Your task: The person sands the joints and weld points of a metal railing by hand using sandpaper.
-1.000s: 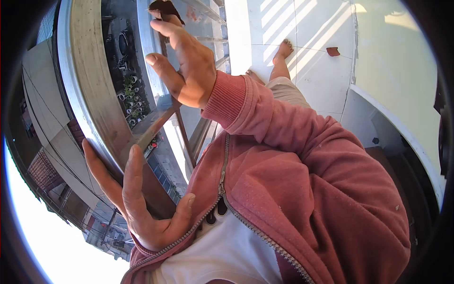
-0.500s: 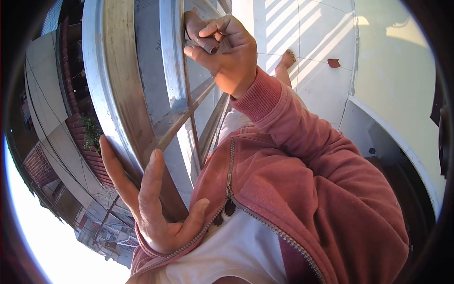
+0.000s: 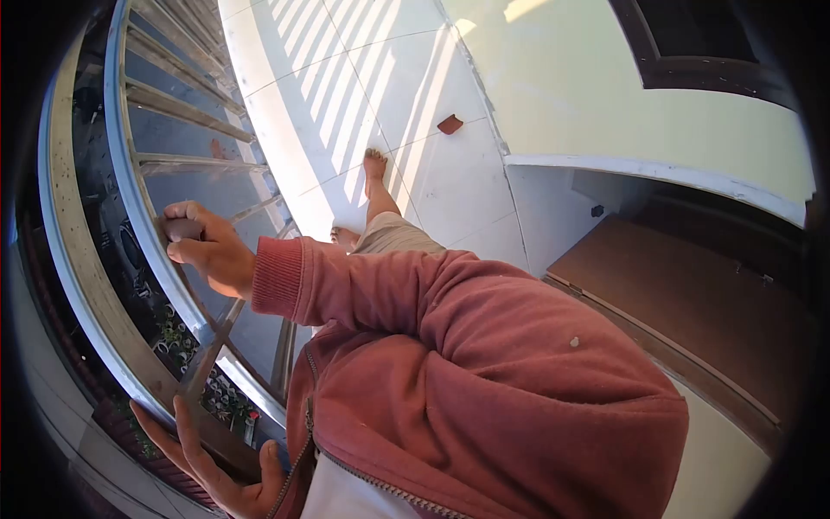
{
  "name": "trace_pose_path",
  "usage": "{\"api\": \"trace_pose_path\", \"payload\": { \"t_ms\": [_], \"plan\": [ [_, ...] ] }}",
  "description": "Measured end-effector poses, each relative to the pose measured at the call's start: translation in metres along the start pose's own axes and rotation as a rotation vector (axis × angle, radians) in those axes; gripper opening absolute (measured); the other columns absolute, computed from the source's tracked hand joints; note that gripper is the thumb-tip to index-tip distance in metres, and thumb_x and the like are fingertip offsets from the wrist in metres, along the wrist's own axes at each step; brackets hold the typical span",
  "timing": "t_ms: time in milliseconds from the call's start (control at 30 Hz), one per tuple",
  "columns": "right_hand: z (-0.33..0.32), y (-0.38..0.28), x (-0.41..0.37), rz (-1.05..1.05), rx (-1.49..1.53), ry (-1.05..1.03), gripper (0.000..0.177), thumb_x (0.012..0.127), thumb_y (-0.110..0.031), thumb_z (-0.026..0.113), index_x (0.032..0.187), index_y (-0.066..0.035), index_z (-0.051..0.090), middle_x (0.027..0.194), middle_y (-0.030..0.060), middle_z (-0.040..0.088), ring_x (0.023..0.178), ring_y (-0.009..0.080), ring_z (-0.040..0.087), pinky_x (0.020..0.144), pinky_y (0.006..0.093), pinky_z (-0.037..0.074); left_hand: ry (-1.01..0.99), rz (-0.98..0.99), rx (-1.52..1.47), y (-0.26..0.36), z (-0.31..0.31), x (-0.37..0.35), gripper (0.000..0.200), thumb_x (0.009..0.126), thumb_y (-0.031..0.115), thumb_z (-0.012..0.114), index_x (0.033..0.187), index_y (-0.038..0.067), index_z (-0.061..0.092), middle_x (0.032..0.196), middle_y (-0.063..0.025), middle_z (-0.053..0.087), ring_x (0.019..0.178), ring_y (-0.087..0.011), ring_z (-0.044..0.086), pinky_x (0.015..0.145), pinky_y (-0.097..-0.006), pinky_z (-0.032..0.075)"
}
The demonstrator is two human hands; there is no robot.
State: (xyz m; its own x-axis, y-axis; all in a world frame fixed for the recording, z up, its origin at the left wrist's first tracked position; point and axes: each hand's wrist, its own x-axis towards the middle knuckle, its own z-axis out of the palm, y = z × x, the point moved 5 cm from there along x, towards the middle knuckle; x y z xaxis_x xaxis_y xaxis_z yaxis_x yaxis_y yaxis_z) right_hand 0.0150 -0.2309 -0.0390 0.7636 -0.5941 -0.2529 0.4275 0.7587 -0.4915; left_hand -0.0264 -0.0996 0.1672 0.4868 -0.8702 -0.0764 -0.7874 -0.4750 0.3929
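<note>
Head view: nearest, the left hand [image 3: 214, 471] lies open and flat, fingers spread, on the top bar of the metal railing [image 3: 79, 268]. Further along the railing, the right hand [image 3: 210, 253] is clenched around a small brown piece [image 3: 183, 229], pressing it to the inner bar. Beyond the railing, a bare foot [image 3: 374, 164] stands on the white tiled floor [image 3: 320, 78], with a reddish scrap [image 3: 450, 124] further off
</note>
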Motion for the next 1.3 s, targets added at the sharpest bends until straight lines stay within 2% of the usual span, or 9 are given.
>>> {"api": "trace_pose_path", "payload": {
  "t_ms": [100, 267, 467, 567, 867, 967, 1033, 1100, 1300],
  "plan": [
    [0.005, 0.002, 0.003, -0.034, -0.193, 0.016, 0.037, 0.09, -0.02, 0.053, 0.116, 0.005, 0.044, 0.099, 0.0096, 0.052, 0.09, 0.0143, 0.049, 0.084, 0.028, 0.041, -0.022, 0.069, -0.103, 0.007, 0.001, 0.001, 0.073, 0.075, 0.035, 0.065, 0.137, 0.009, 0.036, 0.146, -0.0252, 0.012, 0.134, -0.0417, 0.017, 0.105, -0.0566, 0.019],
    [0.006, 0.006, -0.013, -0.278, -0.649, 0.051, 0.054, 0.09, -0.011, 0.047, 0.137, 0.002, 0.023, 0.134, 0.0246, 0.036, 0.122, 0.0348, 0.04, 0.104, 0.0404, 0.029, -0.015, 0.108, -0.065, 0.004, -0.004, -0.006, 0.072, 0.076, 0.029, 0.07, 0.137, 0.006, 0.037, 0.143, -0.0304, 0.017, 0.132, -0.046, 0.017, 0.104, -0.0565, 0.021],
    [0.031, 0.006, -0.03, -0.381, -1.141, -0.207, 0.068, 0.091, -0.005, 0.04, 0.14, 0.005, -0.007, 0.147, 0.0257, 0.001, 0.138, 0.0339, 0.001, 0.113, 0.0419, 0.001, 0.143, 0.147, -0.135, -0.004, 0.001, -0.013, 0.064, 0.082, 0.042, 0.061, 0.132, 0.004, 0.044, 0.141, -0.0328, 0.019, 0.131, -0.0461, 0.021, 0.102, -0.0562, 0.024],
    [0.036, 0.01, -0.021, -0.339, -1.144, -0.181, 0.069, 0.091, -0.008, 0.04, 0.14, 0.004, -0.008, 0.147, 0.025, -0.001, 0.138, 0.0331, -0.001, 0.113, 0.042, 0.002, 0.13, 0.071, -0.13, 0.004, 0.0, -0.015, 0.064, 0.084, 0.048, 0.055, 0.129, 0.003, 0.047, 0.14, -0.0333, 0.021, 0.13, -0.0463, 0.023, 0.101, -0.0573, 0.026],
    [0.022, 0.012, -0.017, -0.484, -1.208, -0.261, 0.068, 0.087, -0.005, 0.042, 0.141, 0.005, 0.002, 0.147, 0.023, 0.007, 0.138, 0.0319, 0.003, 0.114, 0.0406, 0.004, 0.085, 0.217, 0.005, 0.006, 0.001, -0.009, 0.065, 0.067, 0.013, 0.057, 0.131, 0.009, 0.047, 0.141, -0.0338, 0.018, 0.131, -0.0482, 0.02, 0.104, -0.0564, 0.022],
    [0.026, 0.017, -0.067, -0.559, -1.139, -0.313, 0.064, 0.088, -0.006, 0.04, 0.141, 0.005, 0.004, 0.147, 0.0242, 0.009, 0.138, 0.0296, 0.007, 0.114, 0.0406, 0.005, 0.052, 0.144, 0.018, -0.038, 0.013, -0.011, 0.068, 0.076, 0.034, 0.06, 0.134, 0.007, 0.04, 0.147, -0.0224, 0.013, 0.133, -0.0397, 0.023, 0.105, -0.0552, 0.023],
    [0.021, 0.027, -0.065, -0.445, -1.082, -0.339, 0.072, 0.086, -0.004, 0.048, 0.141, 0.004, 0.003, 0.146, 0.0248, 0.009, 0.138, 0.0319, 0.007, 0.114, 0.0408, 0.007, 0.068, 0.115, -0.088, -0.02, 0.01, -0.016, 0.062, 0.076, 0.024, 0.058, 0.132, 0.004, 0.043, 0.147, -0.0227, 0.013, 0.132, -0.0402, 0.026, 0.104, -0.0528, 0.025],
    [0.017, 0.036, -0.036, -0.652, -1.21, -0.182, 0.085, 0.08, -0.001, 0.059, 0.141, 0.003, -0.001, 0.147, 0.0242, 0.006, 0.138, 0.0324, 0.006, 0.114, 0.0406, 0.007, 0.051, 0.106, -0.037, 0.009, -0.002, -0.016, 0.066, 0.066, 0.008, 0.057, 0.131, 0.008, 0.046, 0.14, -0.034, 0.019, 0.131, -0.0481, 0.019, 0.105, -0.0557, 0.019],
    [0.02, 0.03, -0.057, -0.556, -1.06, -0.27, 0.088, 0.075, 0.007, 0.06, 0.142, 0.002, 0.004, 0.147, 0.0223, 0.007, 0.138, 0.0331, 0.007, 0.114, 0.0414, 0.009, 0.036, 0.183, -0.045, -0.002, -0.001, -0.016, 0.062, 0.071, 0.015, 0.065, 0.13, 0.008, 0.047, 0.14, -0.0334, 0.022, 0.131, -0.0482, 0.018, 0.104, -0.0564, 0.019]
  ]
}}
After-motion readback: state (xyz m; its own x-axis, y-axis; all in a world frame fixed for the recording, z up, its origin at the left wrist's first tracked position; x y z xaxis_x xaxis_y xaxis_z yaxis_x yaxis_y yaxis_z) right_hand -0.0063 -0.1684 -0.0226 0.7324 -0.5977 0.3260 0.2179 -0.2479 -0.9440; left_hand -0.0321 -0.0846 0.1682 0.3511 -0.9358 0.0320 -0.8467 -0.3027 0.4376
